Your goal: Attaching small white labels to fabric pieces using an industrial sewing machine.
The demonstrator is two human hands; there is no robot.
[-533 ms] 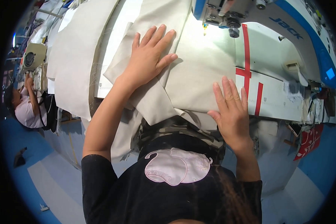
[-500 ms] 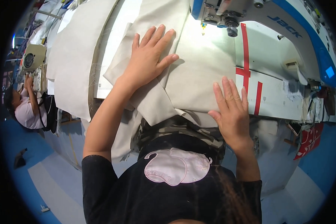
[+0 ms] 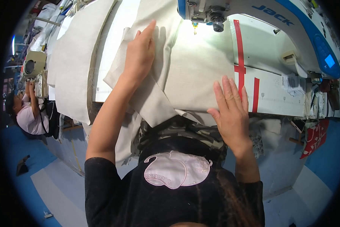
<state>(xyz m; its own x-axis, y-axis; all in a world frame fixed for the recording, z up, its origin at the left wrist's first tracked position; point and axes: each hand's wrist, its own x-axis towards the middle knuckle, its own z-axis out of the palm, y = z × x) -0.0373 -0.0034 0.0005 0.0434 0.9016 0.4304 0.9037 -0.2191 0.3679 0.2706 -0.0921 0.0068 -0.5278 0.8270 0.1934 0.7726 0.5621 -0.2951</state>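
A beige cloth [image 3: 200, 72] lies spread on the sewing table, its right edge near a strip of red tape. My right hand [image 3: 233, 115] rests at its lower right corner, palm down, fingers stretched out and holding nothing. On the left, my left hand [image 3: 141, 53] is tilted on edge over the folded part of the cloth, fingers extended and nothing in them. Whether it touches the cloth I cannot tell. Loose folds hang over the table's front edge onto my lap. Just beyond the cloth is the needle area [image 3: 195, 28] of a sewing machine, lit by a lamp.
The white and blue sewing machine [image 3: 275, 19] arches over the far right. Red tape [image 3: 239, 56] marks the white table. A stack of beige cloth pieces [image 3: 77, 56] lies at the left. Farther left, another person [image 3: 30, 113] sits at a machine. Scraps lie at the right end.
My left hand has turned from flat and spread to on edge, shifting slightly left. My right hand stays at the cloth's corner. The whole view has shifted a little.
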